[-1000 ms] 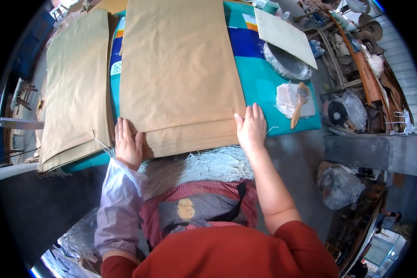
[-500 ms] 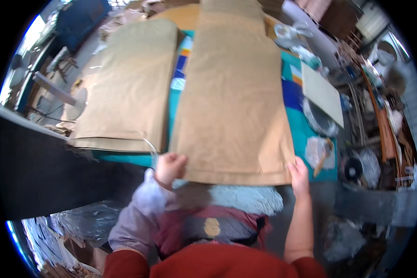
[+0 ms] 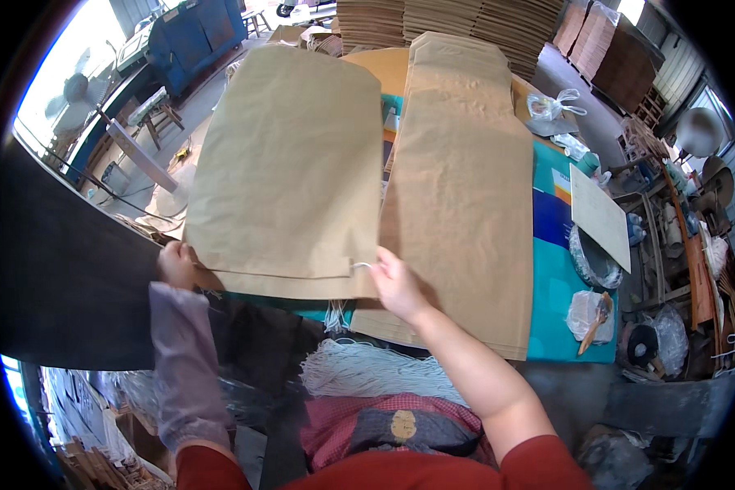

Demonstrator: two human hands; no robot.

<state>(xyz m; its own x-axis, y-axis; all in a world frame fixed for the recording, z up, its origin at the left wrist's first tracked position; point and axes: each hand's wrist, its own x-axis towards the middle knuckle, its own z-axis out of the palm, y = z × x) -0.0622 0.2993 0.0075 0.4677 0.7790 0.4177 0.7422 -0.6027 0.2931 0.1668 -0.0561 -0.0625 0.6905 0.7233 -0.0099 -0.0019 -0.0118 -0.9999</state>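
A teal-covered worktop [image 3: 559, 294] runs away from the person, and most of it lies under brown paper. The largest thing on it is a long brown paper sack [image 3: 465, 196] lying flat on the right half, its near end reaching the front edge. Left of it, a second brown paper sack [image 3: 290, 175] is held up at its near edge, overlapping the long sack's left side and hanging partly out past the worktop's left edge. Stacks of flattened brown cardboard [image 3: 449, 20] stand at the far end. A pale rectangular board [image 3: 600, 216] lies at the right side over a round foil-lined tray [image 3: 592, 261]. Below the front edge hangs a bundle of white cords [image 3: 367, 367].

The left hand [image 3: 175, 265], its forearm in a translucent sleeve, clasps the held sack's near left corner. The right hand [image 3: 396, 282] pinches the same sack's near right corner, where a white cord loop [image 3: 359, 265] shows beside the fingers.
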